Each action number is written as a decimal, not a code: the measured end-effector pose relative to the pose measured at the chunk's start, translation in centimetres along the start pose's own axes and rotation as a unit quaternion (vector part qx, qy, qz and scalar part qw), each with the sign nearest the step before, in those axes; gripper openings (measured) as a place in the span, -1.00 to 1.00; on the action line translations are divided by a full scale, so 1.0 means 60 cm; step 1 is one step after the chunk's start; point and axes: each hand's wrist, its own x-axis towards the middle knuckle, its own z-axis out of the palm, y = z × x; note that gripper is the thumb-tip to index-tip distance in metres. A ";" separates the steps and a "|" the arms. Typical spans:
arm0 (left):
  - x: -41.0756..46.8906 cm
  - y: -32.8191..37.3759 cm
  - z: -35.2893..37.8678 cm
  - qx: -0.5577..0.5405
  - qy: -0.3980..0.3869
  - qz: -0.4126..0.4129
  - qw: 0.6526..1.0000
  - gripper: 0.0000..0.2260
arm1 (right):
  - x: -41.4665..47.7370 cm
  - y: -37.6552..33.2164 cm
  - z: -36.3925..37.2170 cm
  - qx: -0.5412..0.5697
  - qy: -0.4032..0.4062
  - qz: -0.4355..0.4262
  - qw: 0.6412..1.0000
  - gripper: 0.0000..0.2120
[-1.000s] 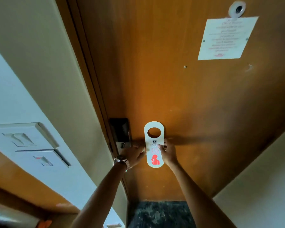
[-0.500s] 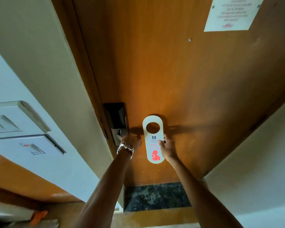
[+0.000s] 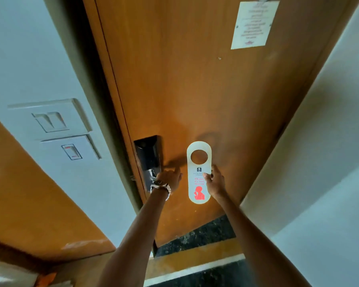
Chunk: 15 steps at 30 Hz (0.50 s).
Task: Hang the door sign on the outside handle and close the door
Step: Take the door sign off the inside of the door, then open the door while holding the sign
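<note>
A white door sign [image 3: 199, 183] with a round hole at its top and red print hangs upright in front of the wooden door [image 3: 195, 90]. My right hand [image 3: 215, 182] pinches the sign's right edge at mid-height. My left hand [image 3: 169, 179], with a metal watch on the wrist, is closed around the door handle just below the black lock plate [image 3: 148, 154]. The handle itself is mostly hidden under that hand. The door's left edge stands a little off the frame.
A white notice [image 3: 254, 24] is fixed high on the door. Two white wall switches [image 3: 56, 131] sit on the wall to the left. A pale wall [image 3: 319, 162] closes in on the right. Dark stone floor [image 3: 195, 237] shows below the door.
My left hand let go of the sign and took the handle. The sign stays in my right hand. A gap has appeared between the door's left edge and the frame.
</note>
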 end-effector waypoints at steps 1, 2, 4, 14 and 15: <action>-0.022 0.015 -0.006 -0.012 -0.003 0.004 1.000 -0.60 | -0.024 0.001 -0.009 0.005 0.007 0.006 1.000 -0.62; -0.044 0.030 -0.010 -0.019 -0.009 0.007 1.000 -0.58 | -0.048 0.003 -0.018 0.010 0.014 0.009 1.000 -0.62; -0.088 0.061 -0.014 -0.027 -0.006 0.011 1.000 -0.57 | -0.099 0.008 -0.036 0.014 0.023 0.008 1.000 -0.62; -0.340 0.223 -0.008 -0.125 0.171 0.143 0.967 -0.64 | -0.358 0.102 -0.182 -0.021 0.102 0.018 0.994 -0.67; -0.378 0.237 -0.003 -0.131 0.220 0.177 0.951 -0.70 | -0.382 0.120 -0.201 -0.019 0.115 0.028 0.993 -0.70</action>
